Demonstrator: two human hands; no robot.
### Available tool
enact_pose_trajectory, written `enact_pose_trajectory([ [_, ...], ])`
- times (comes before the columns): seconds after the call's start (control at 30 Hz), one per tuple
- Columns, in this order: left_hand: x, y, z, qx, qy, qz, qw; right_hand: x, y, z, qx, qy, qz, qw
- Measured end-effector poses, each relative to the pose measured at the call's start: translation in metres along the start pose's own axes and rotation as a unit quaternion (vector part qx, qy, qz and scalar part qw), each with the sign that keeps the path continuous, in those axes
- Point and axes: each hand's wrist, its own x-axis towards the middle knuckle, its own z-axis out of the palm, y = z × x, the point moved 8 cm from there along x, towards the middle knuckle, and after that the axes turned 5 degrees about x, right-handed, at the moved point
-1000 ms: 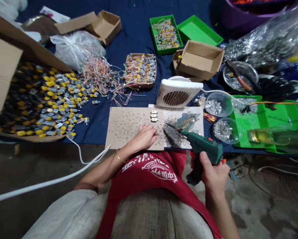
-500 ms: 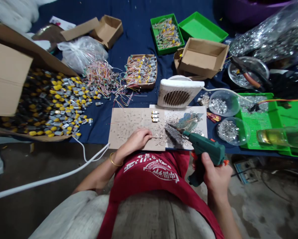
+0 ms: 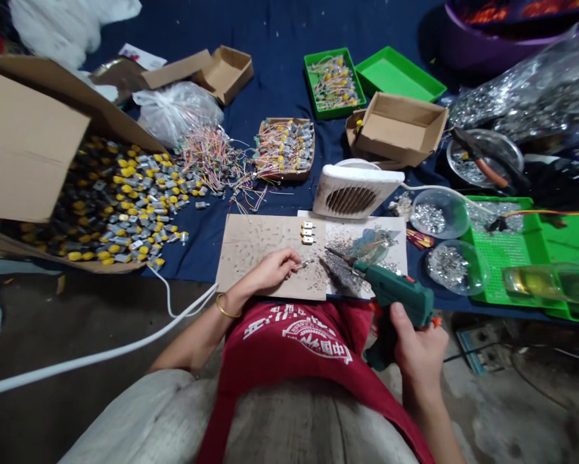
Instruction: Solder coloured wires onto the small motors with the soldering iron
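Two bare hands work at a desk (image 3: 279,84) under navy cloth. The left hand (image 3: 270,270) rests on a speckled cardboard sheet (image 3: 250,238), its grip together: thumb and fingertips (image 3: 292,256) pinch a small silver metal piece (image 3: 303,263), too small to identify, held just above the sheet. The right hand (image 3: 417,351) is at the near edge of the desk, its grip clamped around the handle of a green hot glue gun (image 3: 395,290). The gun's thin nozzle points left and far, over a paper sheet (image 3: 388,225) littered with dark and silver scraps.

Three small metal-and-white parts (image 3: 307,233) stand in a row near the join of cardboard and paper, just far of the pinched piece. Beyond them sits a white ribbed heater (image 3: 351,192).

To the left, a large heap of yellow-capped motors (image 3: 125,206) spills from a cardboard box (image 3: 28,142). Wired motors fill a tray (image 3: 284,148) farther on. To the right are two clear bowls of silver bits (image 3: 438,212) and a green tray (image 3: 502,251), with orange-handled pliers (image 3: 482,169) beyond.
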Motion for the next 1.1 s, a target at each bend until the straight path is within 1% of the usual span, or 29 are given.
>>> enact_pose_trajectory([
  [0.1, -0.001, 0.004, -0.003, 0.024, 0.014, 0.019, 0.999, 0.000, -0.007, 0.004, 0.014, 0.000, -0.007, 1.000],
  [0.2, 0.000, 0.004, -0.002, -0.008, 0.031, 0.023, 0.999, -0.001, -0.014, 0.014, 0.057, 0.000, -0.009, 0.998],
  [0.27, 0.001, 0.003, 0.003, -0.048, 0.034, 0.017, 0.998, 0.000, -0.011, 0.024, 0.104, -0.007, 0.015, 0.994],
  [0.3, 0.002, 0.002, 0.006, -0.073, 0.033, 0.011, 0.997, 0.000, -0.007, 0.032, 0.130, -0.017, 0.038, 0.991],
  [0.4, 0.007, 0.004, 0.024, -0.151, 0.012, -0.004, 0.988, 0.001, 0.006, 0.060, 0.214, -0.067, 0.131, 0.966],
  [0.43, 0.008, 0.006, 0.031, -0.175, 0.001, -0.004, 0.985, 0.002, 0.008, 0.069, 0.244, -0.075, 0.147, 0.956],
  [0.5, 0.010, 0.012, 0.043, -0.205, -0.018, 0.000, 0.979, 0.006, 0.006, 0.082, 0.304, -0.079, 0.149, 0.938],
  [0.6, 0.009, 0.022, 0.055, -0.199, -0.039, 0.010, 0.979, 0.011, 0.003, 0.100, 0.365, -0.104, 0.158, 0.912],
  [0.67, 0.006, 0.028, 0.057, -0.178, -0.048, 0.016, 0.983, 0.015, 0.003, 0.104, 0.375, -0.105, 0.157, 0.907],
  [0.8, 0.000, 0.035, 0.054, -0.154, -0.043, 0.025, 0.987, 0.022, 0.010, 0.101, 0.366, -0.084, 0.159, 0.913],
  [1.0, 0.002, 0.031, 0.056, -0.128, -0.021, 0.014, 0.992, 0.014, 0.009, 0.112, 0.408, -0.142, 0.198, 0.880],
  [1.1, 0.004, 0.031, 0.056, -0.095, -0.004, 0.018, 0.995, 0.011, 0.010, 0.116, 0.406, -0.161, 0.208, 0.875],
])
